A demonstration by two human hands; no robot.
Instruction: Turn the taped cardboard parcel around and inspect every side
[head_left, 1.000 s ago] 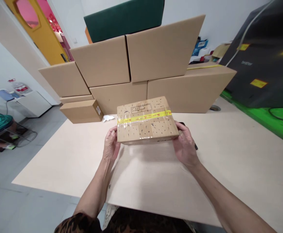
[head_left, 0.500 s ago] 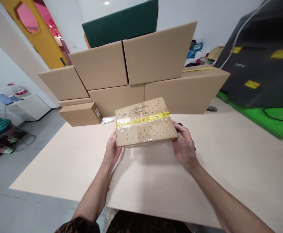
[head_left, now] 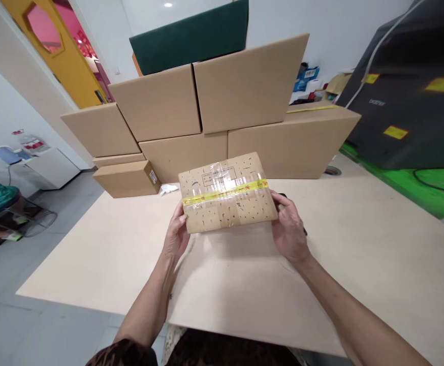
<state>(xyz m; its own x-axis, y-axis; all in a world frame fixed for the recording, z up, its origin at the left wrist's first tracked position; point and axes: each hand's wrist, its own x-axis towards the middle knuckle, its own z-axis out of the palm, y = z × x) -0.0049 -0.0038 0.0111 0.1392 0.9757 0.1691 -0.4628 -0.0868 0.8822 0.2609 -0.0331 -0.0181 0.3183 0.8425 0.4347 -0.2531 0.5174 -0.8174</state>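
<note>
Taped carton (head_left: 222, 211), held two-handed.
Your left grip (head_left: 175, 235) and right grip (head_left: 290, 230) clasp opposite ends; table (head_left: 229, 290) below both.

The yellow-taped brown cardboard box (head_left: 227, 206) was situated between the left hand (head_left: 176, 235) and the right hand (head_left: 290, 229), over the pale flat counter (head_left: 241, 290). A slim black object (head_left: 305, 231) lay partly hidden behind the right hand. Behind the held box, large brown cardboard cartons (head_left: 250, 89) were stacked in tiers, with a dark green oblong box (head_left: 191, 39) on top. Before the stack's left end stood a low brown cardboard carton (head_left: 125, 180); a crumpled white scrap (head_left: 168, 189) lay just to its right. A round tape roll (head_left: 333, 171) lay beside the stack's right end. Far left, beyond the counter, a clear plastic bottle (head_left: 34, 144) stood on a white boxy cabinet (head_left: 54, 168).
</note>
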